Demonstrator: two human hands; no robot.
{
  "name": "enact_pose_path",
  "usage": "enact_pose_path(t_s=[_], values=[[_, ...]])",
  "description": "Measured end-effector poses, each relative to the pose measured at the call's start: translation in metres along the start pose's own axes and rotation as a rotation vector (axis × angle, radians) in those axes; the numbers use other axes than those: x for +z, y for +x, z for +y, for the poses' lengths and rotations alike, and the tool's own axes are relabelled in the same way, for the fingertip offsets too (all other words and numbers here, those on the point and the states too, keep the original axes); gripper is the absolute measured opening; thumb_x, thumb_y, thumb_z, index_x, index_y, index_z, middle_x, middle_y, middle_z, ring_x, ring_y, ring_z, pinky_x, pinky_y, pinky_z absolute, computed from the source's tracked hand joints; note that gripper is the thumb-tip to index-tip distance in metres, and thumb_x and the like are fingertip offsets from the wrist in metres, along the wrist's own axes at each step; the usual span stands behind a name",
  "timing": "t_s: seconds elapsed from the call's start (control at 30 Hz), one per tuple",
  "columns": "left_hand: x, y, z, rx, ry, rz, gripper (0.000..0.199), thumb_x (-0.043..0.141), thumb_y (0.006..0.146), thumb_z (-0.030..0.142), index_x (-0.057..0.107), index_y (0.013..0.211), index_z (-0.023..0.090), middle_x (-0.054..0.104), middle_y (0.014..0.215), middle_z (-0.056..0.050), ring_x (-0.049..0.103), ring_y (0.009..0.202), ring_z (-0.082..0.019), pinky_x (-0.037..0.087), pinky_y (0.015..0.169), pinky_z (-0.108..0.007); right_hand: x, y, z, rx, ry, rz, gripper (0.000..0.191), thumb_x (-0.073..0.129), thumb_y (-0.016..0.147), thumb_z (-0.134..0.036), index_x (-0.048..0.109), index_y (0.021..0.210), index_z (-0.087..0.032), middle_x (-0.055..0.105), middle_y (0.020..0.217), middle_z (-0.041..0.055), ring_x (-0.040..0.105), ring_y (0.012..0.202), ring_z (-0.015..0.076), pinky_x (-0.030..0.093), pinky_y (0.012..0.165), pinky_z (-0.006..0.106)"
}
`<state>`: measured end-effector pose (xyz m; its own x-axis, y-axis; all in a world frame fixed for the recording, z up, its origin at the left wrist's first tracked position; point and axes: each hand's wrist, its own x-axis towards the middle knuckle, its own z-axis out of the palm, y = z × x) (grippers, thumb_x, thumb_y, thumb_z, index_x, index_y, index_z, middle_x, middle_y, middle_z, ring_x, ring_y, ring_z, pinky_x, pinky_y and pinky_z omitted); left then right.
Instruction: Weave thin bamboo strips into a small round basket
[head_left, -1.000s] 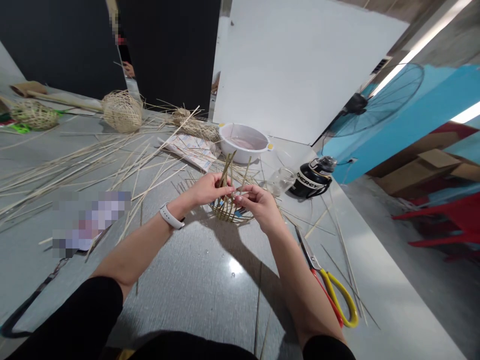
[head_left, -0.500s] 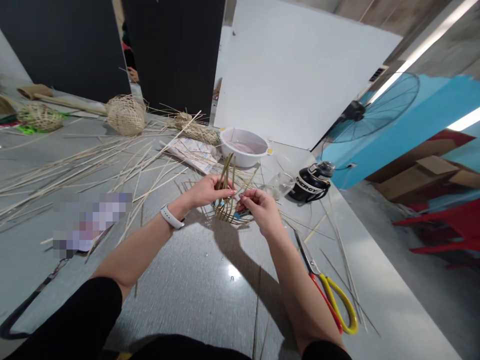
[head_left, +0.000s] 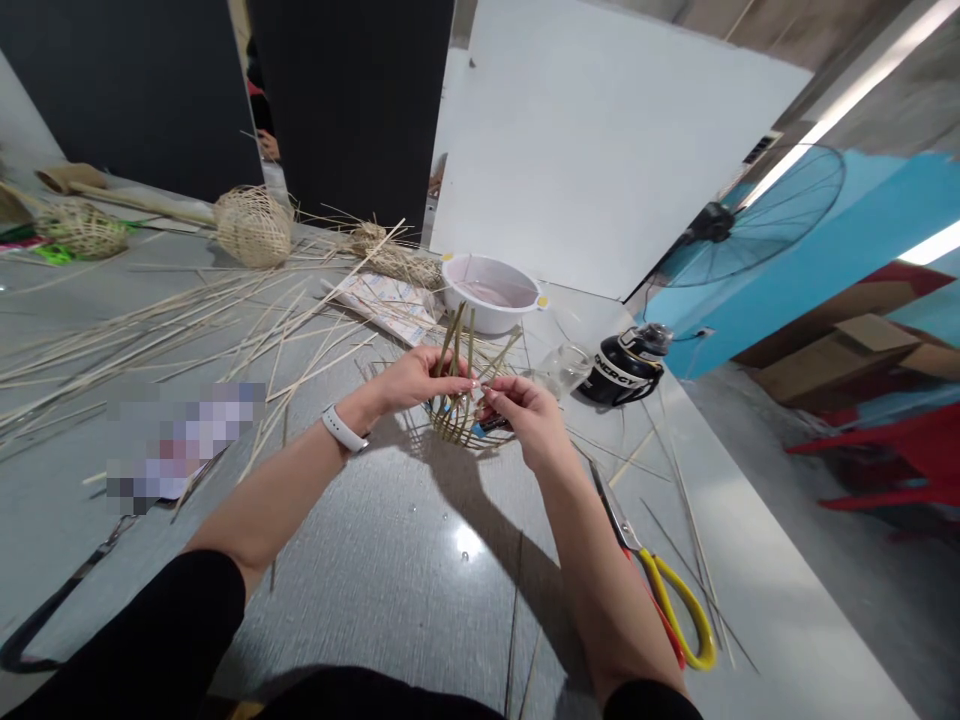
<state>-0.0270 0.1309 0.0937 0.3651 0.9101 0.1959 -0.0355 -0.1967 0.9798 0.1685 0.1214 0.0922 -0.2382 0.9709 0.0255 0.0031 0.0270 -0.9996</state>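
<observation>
A small half-woven basket of greenish bamboo strips (head_left: pixel 454 427) stands on the grey table with several strips sticking up from it. My left hand (head_left: pixel 416 380), with a white band at the wrist, is closed on the upright strips at the basket's left side. My right hand (head_left: pixel 531 415) is closed at the right side, thumb and forefinger pinching a thin bamboo strip close to the left thumb tip. A dark object with a blue end (head_left: pixel 487 428) shows below the right fingers; its kind is unclear. My fingers partly hide the weave.
Scissors (head_left: pixel 637 545) with red and yellow handles lie by my right forearm. Beyond are a white basin (head_left: pixel 491 316), a clear glass (head_left: pixel 564 368) and a black bottle (head_left: pixel 624 365). Loose strips (head_left: pixel 187 310) and a woven bamboo ball (head_left: pixel 253 228) lie left, near a blurred-out phone-like item (head_left: pixel 195 440).
My right fingertips have come slightly closer to the left thumb, so both pinches now nearly meet. The basket stays in about the same place.
</observation>
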Motion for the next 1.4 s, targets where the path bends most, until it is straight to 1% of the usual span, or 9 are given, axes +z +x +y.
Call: enact_pose_path(t_s=[0.17,0.27,0.37,0.5,0.63,0.83,0.93,1.2,1.4], values=[[-0.002,0.001,-0.001,-0.041,-0.006,-0.030,0.021,0.075,0.075,0.029,0.064,0.079,0.012,0.062,0.070,0.002,0.054,0.065,-0.009,0.043,0.065,-0.023,0.001,-0.005,-0.001,-0.113,-0.106,-0.090,0.036,0.078,0.072,-0.044,0.069,0.095,-0.018,0.069,0.071,0.0002,0.065,0.061,0.0145,0.054,0.065,0.032],[-0.003,0.001,-0.001,-0.076,-0.057,-0.005,0.027,0.076,0.074,0.024,0.065,0.096,0.013,0.061,0.069,0.003,0.056,0.064,-0.009,0.044,0.065,-0.023,0.001,-0.006,0.000,-0.114,-0.119,-0.113,0.046,0.075,0.075,-0.042,0.066,0.114,-0.019,0.067,0.072,-0.0012,0.065,0.063,0.0151,0.054,0.065,0.033],[-0.003,0.001,0.000,-0.121,-0.074,-0.018,0.045,0.077,0.073,0.021,0.064,0.115,0.014,0.057,0.064,0.007,0.052,0.059,-0.008,0.042,0.062,-0.023,0.001,-0.005,0.002,-0.098,-0.088,-0.131,0.072,0.074,0.075,-0.038,0.049,0.140,-0.021,0.064,0.073,-0.0037,0.064,0.064,0.0150,0.055,0.065,0.033],[-0.003,0.001,-0.003,-0.129,-0.096,-0.075,0.039,0.076,0.074,0.023,0.066,0.111,0.014,0.061,0.067,0.005,0.057,0.062,-0.008,0.043,0.064,-0.023,0.002,-0.006,0.003,-0.082,-0.063,-0.166,0.092,0.072,0.075,-0.034,0.028,0.154,-0.024,0.063,0.075,-0.0046,0.062,0.065,0.0146,0.055,0.067,0.033],[-0.001,0.002,-0.006,-0.128,-0.138,-0.110,0.032,0.077,0.074,0.024,0.066,0.102,0.015,0.070,0.083,-0.001,0.065,0.074,-0.011,0.048,0.073,-0.027,0.003,-0.006,0.000,-0.064,-0.110,-0.102,0.074,0.066,0.075,-0.030,0.045,0.146,-0.026,0.064,0.080,-0.0019,0.062,0.069,0.0153,0.054,0.067,0.033],[0.001,0.002,-0.009,-0.087,-0.138,-0.137,0.024,0.077,0.075,0.026,0.066,0.093,0.014,0.069,0.082,-0.001,0.061,0.072,-0.010,0.047,0.071,-0.025,0.006,-0.003,-0.003,-0.142,-0.120,0.125,0.036,0.066,0.079,-0.043,0.070,0.108,-0.022,0.064,0.079,0.0004,0.057,0.066,0.0144,0.050,0.069,0.033],[0.003,0.002,-0.011,-0.092,-0.127,-0.147,0.027,0.079,0.074,0.027,0.067,0.094,0.013,0.068,0.078,0.000,0.061,0.071,-0.009,0.047,0.070,-0.024,0.007,-0.001,0.001,-0.246,-0.167,0.201,0.026,0.073,0.076,-0.042,0.069,0.090,-0.020,0.062,0.073,-0.0004,0.052,0.064,0.0136,0.046,0.064,0.031],[0.006,0.003,-0.012,-0.142,-0.136,-0.141,0.033,0.082,0.070,0.026,0.066,0.096,0.014,0.067,0.075,0.001,0.060,0.068,-0.009,0.048,0.070,-0.025,0.010,-0.001,0.003,-0.256,-0.149,0.271,0.022,0.071,0.075,-0.037,0.058,0.082,-0.021,0.061,0.078,-0.0002,0.053,0.067,0.0134,0.044,0.064,0.028],[0.008,0.002,-0.009,-0.154,-0.124,-0.137,0.034,0.079,0.070,0.022,0.065,0.100,0.014,0.065,0.071,0.003,0.059,0.066,-0.009,0.047,0.068,-0.025,0.007,-0.003,-0.002,-0.231,-0.202,0.254,0.022,0.069,0.076,-0.037,0.067,0.089,-0.019,0.064,0.076,0.0009,0.050,0.063,0.0133,0.041,0.061,0.029]])
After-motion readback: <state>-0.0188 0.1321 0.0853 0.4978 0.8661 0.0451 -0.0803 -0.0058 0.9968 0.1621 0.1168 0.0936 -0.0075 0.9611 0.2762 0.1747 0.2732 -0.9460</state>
